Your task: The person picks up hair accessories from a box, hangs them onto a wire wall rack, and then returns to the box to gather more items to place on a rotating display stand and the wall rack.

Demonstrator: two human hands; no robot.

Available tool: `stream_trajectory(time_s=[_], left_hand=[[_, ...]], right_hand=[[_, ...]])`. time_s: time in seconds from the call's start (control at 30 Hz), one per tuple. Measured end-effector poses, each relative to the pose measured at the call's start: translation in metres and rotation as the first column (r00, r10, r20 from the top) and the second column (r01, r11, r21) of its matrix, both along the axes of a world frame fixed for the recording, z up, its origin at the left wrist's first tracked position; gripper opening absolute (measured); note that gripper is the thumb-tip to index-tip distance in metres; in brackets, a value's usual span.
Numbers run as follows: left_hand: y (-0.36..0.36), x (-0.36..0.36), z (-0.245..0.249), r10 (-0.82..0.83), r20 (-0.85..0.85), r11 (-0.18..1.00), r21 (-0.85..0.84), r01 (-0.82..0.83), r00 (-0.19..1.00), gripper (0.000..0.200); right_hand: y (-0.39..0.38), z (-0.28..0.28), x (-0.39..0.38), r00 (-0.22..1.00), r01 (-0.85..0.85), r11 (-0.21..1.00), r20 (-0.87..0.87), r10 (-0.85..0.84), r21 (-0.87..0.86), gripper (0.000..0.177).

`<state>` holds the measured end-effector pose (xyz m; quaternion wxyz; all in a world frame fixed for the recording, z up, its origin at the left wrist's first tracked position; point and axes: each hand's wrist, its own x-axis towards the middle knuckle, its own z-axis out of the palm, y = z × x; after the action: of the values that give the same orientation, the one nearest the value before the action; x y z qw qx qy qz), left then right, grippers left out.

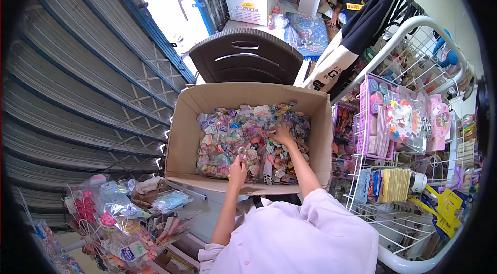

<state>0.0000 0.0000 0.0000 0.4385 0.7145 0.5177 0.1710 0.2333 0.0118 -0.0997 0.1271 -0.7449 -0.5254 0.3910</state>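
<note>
A large open cardboard box [184,119] stands in front of me, filled with many small clear plastic packets [220,142] of colourful trinkets. My left hand [238,169] is closed over the front part of the pile. From its fingertips sticks up a small pale loop-shaped thing [242,152], too small to name surely. Farther in and to the right, my right hand [282,135] reaches down onto the pile. Its fingers are bent together at a pinkish plastic packet [257,131]; the fingertips are partly lost among the wrappers.
Behind the box stands a dark plastic chair [243,59]. A white wire rack [362,191] with hanging goods and a purple basket [362,113] is close on the right. Bagged goods [124,217] hang at lower left beside a metal shutter [93,82]. A person [352,0] sits at the back.
</note>
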Motion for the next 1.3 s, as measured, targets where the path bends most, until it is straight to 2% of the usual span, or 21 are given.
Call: stream_trajectory(time_s=[0.07, 0.1, 0.17, 0.2, 0.23, 0.3, 0.33, 0.43, 0.47, 0.5, 0.6, 0.63, 0.7, 0.73, 0.77, 0.87, 0.97, 1.03, 1.1, 1.2, 1.3], left_hand=[[0.002, 0.003, 0.003, 0.010, 0.021, 0.998, -0.056, -0.009, 1.000, 0.037], [-0.002, -0.002, 0.006, 0.013, 0.016, 0.999, -0.045, -0.013, 1.000, 0.037], [-0.006, -0.002, 0.003, 0.034, -0.035, 0.999, 0.030, -0.033, 0.999, 0.033], [-0.008, 0.000, 0.010, 0.047, -0.025, 0.999, -0.003, -0.048, 0.999, 0.031], [-0.007, 0.000, 0.009, 0.050, -0.025, 0.999, 0.002, -0.050, 0.998, 0.031], [-0.006, -0.001, 0.007, 0.083, 0.078, 0.995, -0.055, -0.079, 0.994, 0.030], [-0.005, 0.000, 0.006, 0.084, 0.079, 0.995, -0.054, -0.079, 0.993, 0.030], [-0.007, -0.002, 0.004, 0.072, 0.091, 0.997, 0.012, -0.073, 0.993, 0.028], [-0.008, -0.002, 0.005, 0.070, 0.061, 0.997, 0.025, -0.072, 0.996, 0.027], [-0.008, -0.003, 0.005, 0.071, 0.030, 0.997, 0.038, -0.073, 0.997, 0.026], [-0.009, -0.004, 0.007, 0.089, 0.077, 0.993, 0.074, -0.094, 0.993, 0.023], [-0.009, -0.005, 0.009, 0.102, 0.076, 0.991, 0.074, -0.108, 0.992, 0.023], [-0.007, -0.006, 0.013, 0.117, 0.208, 0.990, 0.058, -0.132, 0.971, 0.023], [-0.005, -0.008, 0.012, 0.148, 0.243, 0.984, 0.060, -0.167, 0.959, 0.022], [-0.003, -0.009, 0.018, 0.169, 0.241, 0.981, 0.055, -0.188, 0.956, 0.022], [-0.001, -0.015, 0.059, 0.272, 0.548, 0.962, -0.132, -0.239, 0.791, 0.017], [-0.002, -0.030, 0.088, 0.337, 0.636, 0.928, -0.097, -0.361, 0.694, 0.018], [-0.005, -0.048, 0.106, 0.357, 0.656, 0.912, -0.091, -0.400, 0.665, 0.018], [-0.015, -0.067, 0.130, 0.497, 0.753, 0.852, -0.328, -0.408, 0.431, 0.018], [-0.037, -0.099, 0.169, 0.490, 0.813, 0.823, -0.310, -0.477, 0.316, 0.017], [-0.067, -0.140, 0.191, 0.454, 0.871, 0.784, -0.289, -0.549, 0.190, 0.017]], right_hand=[[-0.002, -0.031, 0.000, 0.990, 0.066, 0.984, 0.132, -0.045, -0.162, 0.053], [-0.010, -0.031, -0.010, 0.991, 0.062, 0.986, 0.126, -0.043, -0.152, 0.053], [-0.020, -0.035, -0.021, 0.929, 0.299, 0.953, 0.215, -0.301, 0.044, 0.046], [-0.024, -0.034, -0.026, 0.886, 0.342, 0.924, 0.268, -0.378, 0.172, 0.041], [-0.024, -0.025, -0.027, 0.888, 0.339, 0.924, 0.265, -0.376, 0.176, 0.041], [-0.028, -0.001, -0.025, 0.896, 0.365, 0.930, 0.259, -0.361, 0.036, 0.036], [-0.028, 0.023, -0.026, 0.883, 0.392, 0.920, 0.281, -0.376, -0.001, 0.022], [-0.029, 0.055, -0.020, 0.870, 0.377, 0.925, 0.325, -0.370, 0.045, 0.018], [-0.032, 0.076, -0.020, 0.887, 0.352, 0.935, 0.306, -0.346, 0.036, 0.022], [-0.032, 0.073, -0.017, 0.889, 0.345, 0.938, 0.308, -0.340, 0.038, 0.022], [-0.041, 0.063, -0.008, 0.881, 0.375, 0.887, 0.196, -0.432, 0.271, 0.019], [-0.044, 0.069, -0.006, 0.894, 0.376, 0.850, 0.098, -0.438, 0.368, 0.019], [-0.050, 0.095, -0.007, 0.889, 0.399, 0.817, 0.044, -0.456, 0.417, 0.018], [-0.050, 0.116, -0.009, 0.895, 0.420, 0.801, -0.047, -0.444, 0.427, 0.018], [-0.049, 0.137, -0.010, 0.894, 0.441, 0.787, -0.137, -0.426, 0.432, 0.018], [-0.040, 0.183, -0.017, 0.933, 0.357, 0.791, -0.235, -0.274, 0.497, 0.019], [-0.029, 0.233, -0.037, 0.927, 0.300, 0.808, -0.353, -0.122, 0.507, 0.015], [-0.021, 0.257, -0.056, 0.920, 0.252, 0.776, -0.392, -0.007, 0.578, 0.012], [-0.011, 0.273, -0.077, 0.905, 0.192, 0.718, -0.403, 0.133, 0.669, 0.011], [-0.007, 0.314, -0.119, 0.839, 0.087, 0.677, -0.421, 0.346, 0.730, 0.009], [-0.011, 0.336, -0.164, 0.703, 0.014, 0.635, -0.460, 0.543, 0.772, 0.013]])
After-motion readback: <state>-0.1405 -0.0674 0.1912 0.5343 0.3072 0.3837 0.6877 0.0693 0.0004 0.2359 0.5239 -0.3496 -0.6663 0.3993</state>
